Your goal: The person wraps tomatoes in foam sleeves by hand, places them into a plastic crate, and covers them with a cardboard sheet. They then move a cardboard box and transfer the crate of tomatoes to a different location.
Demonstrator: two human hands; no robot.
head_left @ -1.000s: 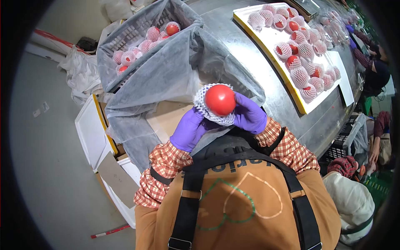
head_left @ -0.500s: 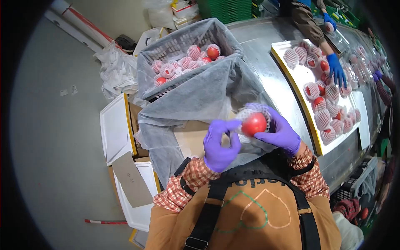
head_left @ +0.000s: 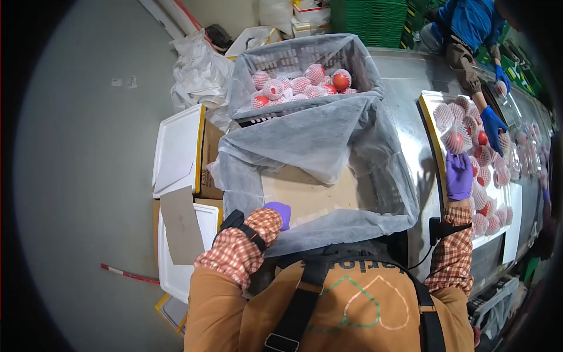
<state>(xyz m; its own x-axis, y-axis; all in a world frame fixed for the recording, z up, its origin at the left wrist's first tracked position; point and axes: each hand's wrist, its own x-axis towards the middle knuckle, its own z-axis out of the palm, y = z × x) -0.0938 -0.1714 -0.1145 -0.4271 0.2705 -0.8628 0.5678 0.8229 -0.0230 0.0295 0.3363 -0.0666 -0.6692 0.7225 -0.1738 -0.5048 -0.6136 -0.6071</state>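
Note:
My right hand (head_left: pixel 458 177), in a purple glove, is closed around a round red fruit (head_left: pixel 455 141) in a foam net. It is over the left side of a white tray (head_left: pixel 444 154) with a yellow edge, where several netted red fruits (head_left: pixel 482 223) lie. My left hand (head_left: pixel 280 213), also gloved in purple, is at the near left corner of a crate lined with grey sheeting (head_left: pixel 384 224). Its fingers are out of sight, so I cannot make out a grip. Brown cardboard (head_left: pixel 311 202) covers that crate's bottom.
Behind it stands another lined crate (head_left: pixel 305 50) with several netted fruits. Both white boxes (head_left: pixel 176 152) are at the left. A co-worker's blue-gloved hand (head_left: pixel 494 126) reaches over the tray; the other blue glove (head_left: pixel 502 76) is by a netted fruit. Green crates (head_left: pixel 366 23) are stacked behind.
My right hand has moved right from above the lined crate to the tray, with a netted fruit in it. My left hand has come away from the fruit, down and left. The view has shifted.

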